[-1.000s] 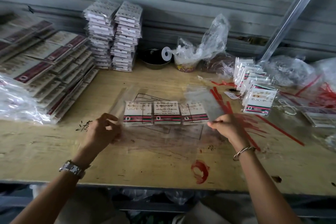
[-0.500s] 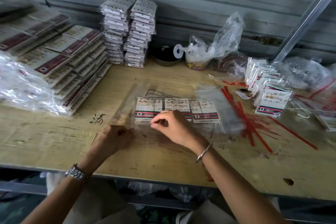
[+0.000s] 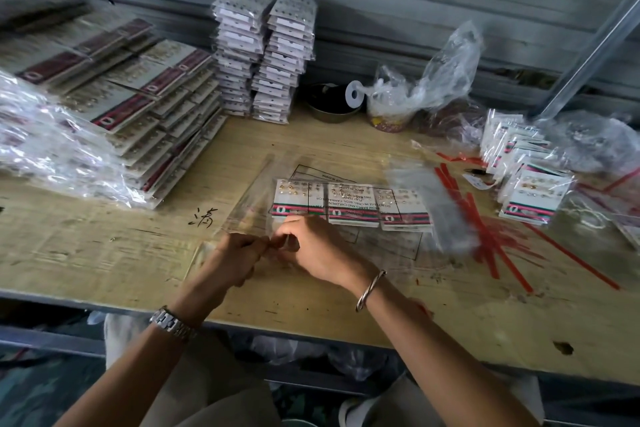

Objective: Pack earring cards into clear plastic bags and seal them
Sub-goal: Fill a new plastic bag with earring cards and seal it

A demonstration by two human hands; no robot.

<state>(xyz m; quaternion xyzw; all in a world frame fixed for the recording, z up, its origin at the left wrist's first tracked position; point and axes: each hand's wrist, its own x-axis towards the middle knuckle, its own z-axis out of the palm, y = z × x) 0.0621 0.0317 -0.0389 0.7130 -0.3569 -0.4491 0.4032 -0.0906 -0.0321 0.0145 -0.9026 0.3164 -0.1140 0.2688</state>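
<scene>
Earring cards (image 3: 349,206) fill clear bag (image 3: 251,192); left hand (image 3: 235,262) and right hand (image 3: 313,250) pinch its half-hidden near edge.

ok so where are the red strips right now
In the head view the red strips lie on the table, right of the clear bag holding three earring cards and left of the stack of bagged cards.

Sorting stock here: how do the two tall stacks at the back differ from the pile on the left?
The tall stacks stand in two upright columns; the left pile lies fanned out, sloping. The tall stacks show white-grey faces; the left pile shows dark red bands. Both sit in clear plastic.
</scene>
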